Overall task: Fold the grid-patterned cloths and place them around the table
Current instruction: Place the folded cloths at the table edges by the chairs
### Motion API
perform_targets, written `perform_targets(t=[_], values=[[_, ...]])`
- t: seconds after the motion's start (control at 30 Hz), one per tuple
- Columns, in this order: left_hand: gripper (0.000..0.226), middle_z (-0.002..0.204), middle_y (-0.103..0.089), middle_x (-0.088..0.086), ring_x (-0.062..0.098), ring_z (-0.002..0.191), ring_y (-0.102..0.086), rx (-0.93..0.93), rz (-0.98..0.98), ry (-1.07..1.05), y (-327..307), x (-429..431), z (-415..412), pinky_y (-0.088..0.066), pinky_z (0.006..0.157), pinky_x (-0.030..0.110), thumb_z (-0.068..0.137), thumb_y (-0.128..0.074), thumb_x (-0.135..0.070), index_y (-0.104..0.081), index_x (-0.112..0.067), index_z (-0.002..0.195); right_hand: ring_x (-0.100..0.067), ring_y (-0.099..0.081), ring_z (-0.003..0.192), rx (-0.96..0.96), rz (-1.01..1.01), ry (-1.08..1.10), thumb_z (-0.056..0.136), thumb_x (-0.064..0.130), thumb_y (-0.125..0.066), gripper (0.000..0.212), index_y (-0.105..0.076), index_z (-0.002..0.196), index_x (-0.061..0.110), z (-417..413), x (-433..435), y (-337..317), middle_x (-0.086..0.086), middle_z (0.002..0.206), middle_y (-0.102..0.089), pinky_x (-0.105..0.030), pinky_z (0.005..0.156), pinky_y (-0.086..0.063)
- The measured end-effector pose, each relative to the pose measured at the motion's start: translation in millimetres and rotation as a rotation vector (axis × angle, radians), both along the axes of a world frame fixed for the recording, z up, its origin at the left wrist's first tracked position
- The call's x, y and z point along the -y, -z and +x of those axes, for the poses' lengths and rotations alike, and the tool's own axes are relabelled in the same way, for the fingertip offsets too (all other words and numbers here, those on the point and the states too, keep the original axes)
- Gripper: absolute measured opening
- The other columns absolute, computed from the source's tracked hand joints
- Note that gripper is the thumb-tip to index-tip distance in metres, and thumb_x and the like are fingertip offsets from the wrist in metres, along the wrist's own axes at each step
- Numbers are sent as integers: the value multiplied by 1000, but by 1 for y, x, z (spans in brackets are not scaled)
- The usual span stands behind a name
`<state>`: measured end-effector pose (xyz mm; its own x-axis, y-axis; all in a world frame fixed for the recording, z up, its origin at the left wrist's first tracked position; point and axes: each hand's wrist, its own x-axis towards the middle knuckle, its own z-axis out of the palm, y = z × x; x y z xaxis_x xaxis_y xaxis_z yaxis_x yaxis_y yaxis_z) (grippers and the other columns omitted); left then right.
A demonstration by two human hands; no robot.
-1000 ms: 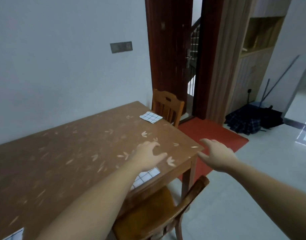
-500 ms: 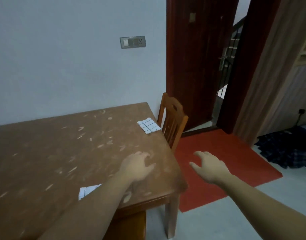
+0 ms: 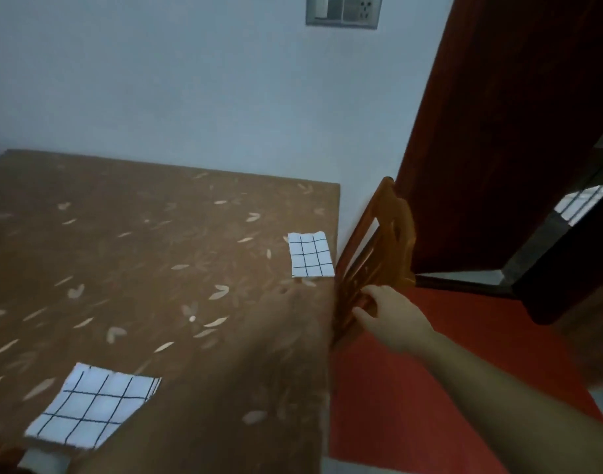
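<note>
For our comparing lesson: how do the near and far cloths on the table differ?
The near cloth lies skewed at the front edge; the far cloth sits squarer by the chair. The near cloth shows stacked layers; the far cloth looks flat. Both are white, black-gridded, folded.

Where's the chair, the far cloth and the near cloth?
chair [image 3: 399, 227]: head view, top rail of its back.
far cloth [image 3: 310, 254]: head view, its middle.
near cloth [image 3: 95, 405]: head view, its middle.
</note>
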<state>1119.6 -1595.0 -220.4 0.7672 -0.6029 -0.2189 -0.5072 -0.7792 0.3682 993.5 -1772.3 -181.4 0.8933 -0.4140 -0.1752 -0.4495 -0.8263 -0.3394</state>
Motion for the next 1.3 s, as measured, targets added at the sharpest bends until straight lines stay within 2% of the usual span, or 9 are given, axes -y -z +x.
perform_targets(t=[0.1, 0.2, 0.37, 0.47, 0.63, 0.8, 0.97, 1.1, 1.3], values=[[40, 132, -56, 2, 19, 121, -51, 73, 20, -138, -9, 29, 2, -30, 97, 24, 98, -46, -43, -54, -20, 130, -18, -55, 105, 11, 8, -152, 93, 48, -49, 44, -49, 129, 23, 35, 42, 4, -1, 120, -54, -40, 90, -49], [46, 122, -59, 0, 21, 118, -52, 72, -2, -289, -9, 53, -4, -37, 98, 31, 89, -50, -57, -55, -29, 125, -17, -56, 97, 43, 15, -270, 91, 48, -50, 39, -53, 119, 22, 65, 80, 6, 0, 112, -56, -40, 85, -52], [44, 125, -54, 0, 24, 123, -49, -20, -37, -465, -9, 93, -3, -44, 98, 39, 90, -50, -53, -52, -31, 129, -22, -56, 106, -8, 61, -379, 91, 44, -51, 41, -52, 124, 18, 110, 122, 7, -3, 118, -56, -41, 90, -49], [48, 129, -52, -4, 20, 126, -46, -42, -66, -562, 2, 114, 11, -43, 97, 37, 89, -49, -55, -51, -33, 132, -19, -58, 92, -25, 108, -443, 86, 44, -52, 26, -56, 101, 22, 147, 136, 16, 1, 105, -59, -43, 82, -52], [53, 140, -47, -4, 22, 126, -47, -107, -69, -669, 32, 139, 59, -43, 101, 41, 89, -50, -55, -48, -30, 136, -15, -42, 61, -65, 83, -545, 81, 46, -45, 23, -35, 67, 30, 217, 157, 43, 4, 70, -41, -44, 90, -49], [53, 137, -48, -3, 22, 127, -42, -138, -19, -715, 65, 165, 81, -38, 103, 42, 89, -49, -55, -45, -31, 137, -26, -58, 89, -163, 84, -567, 91, 25, -53, 23, -58, 105, 7, 263, 174, 57, -6, 95, -60, -39, 78, -48], [67, 147, -37, -2, 23, 137, -29, -78, 77, -729, 85, 193, 92, -26, 109, 46, 84, -51, -67, -40, -31, 139, -17, -55, 90, -254, 29, -706, 94, 31, -51, 46, -46, 136, 13, 311, 186, 88, -5, 117, -61, -30, 77, -44], [73, 149, -34, -2, 25, 139, -26, -92, 144, -832, 92, 214, 98, -28, 106, 43, 80, -59, -66, -40, -29, 139, -26, -47, 121, -220, -50, -930, 90, 25, -54, 48, -47, 136, 17, 342, 197, 113, -6, 136, -47, -40, 98, -43], [53, 143, -39, -3, 23, 135, -31, -72, 164, -972, 100, 237, 94, -31, 104, 41, 89, -56, -48, -43, -30, 137, -29, -47, 117, -184, -141, -1242, 86, 25, -55, 47, -49, 132, 19, 373, 212, 135, -4, 140, -41, -42, 92, -46]])
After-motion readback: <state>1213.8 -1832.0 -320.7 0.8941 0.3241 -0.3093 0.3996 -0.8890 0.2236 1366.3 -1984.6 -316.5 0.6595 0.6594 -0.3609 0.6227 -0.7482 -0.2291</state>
